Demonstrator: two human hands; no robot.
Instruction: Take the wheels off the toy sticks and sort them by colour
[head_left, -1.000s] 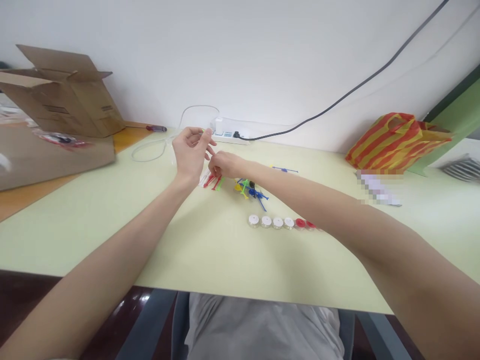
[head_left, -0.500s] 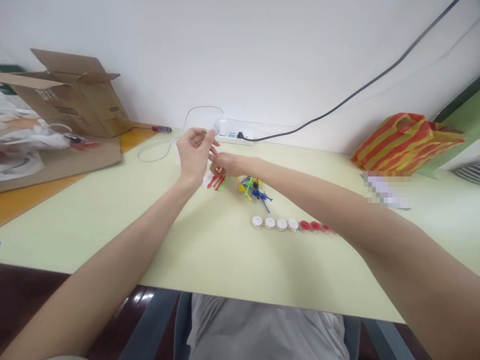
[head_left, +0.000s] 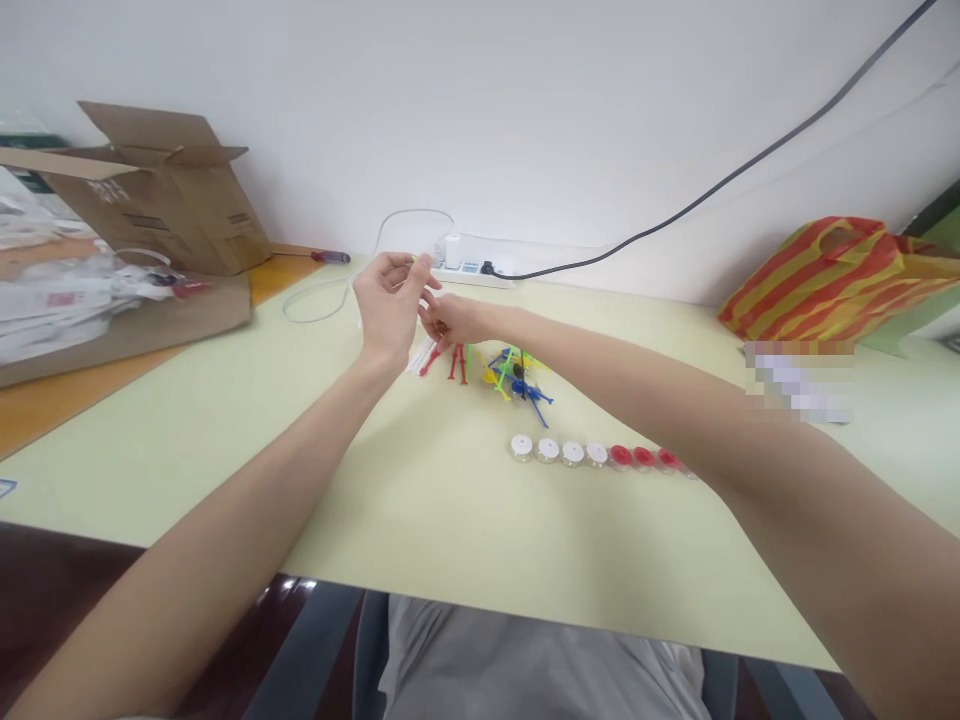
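Note:
My left hand (head_left: pixel 391 305) is raised over the back of the table, thumb and fingers pinched together. A small yellow-green bit shows at its fingertips; the rest is hidden. Just to its right, my right hand (head_left: pixel 459 318) reaches in with fingers curled down over thin plastic sticks, and what they grip is hidden. Below the hands lie white sticks (head_left: pixel 421 358) and red sticks (head_left: pixel 458 366), with a green one beside them. A tangled pile of blue, yellow, green and black plastic pieces (head_left: pixel 517 375) sits to the right, under my right forearm.
A row of small clear jars with white lids (head_left: pixel 547 450) and red lids (head_left: pixel 643 457) runs partly under my right forearm. Behind are a power strip (head_left: pixel 469 272) and a screwdriver (head_left: pixel 330 257). A cardboard box (head_left: pixel 172 200) stands left, a striped bag (head_left: pixel 817 280) right.
The red sticks lay bunched together and now are spread, two of them further right. My right hand has shifted slightly up; my left hand stays pinched. The view has turned slightly.

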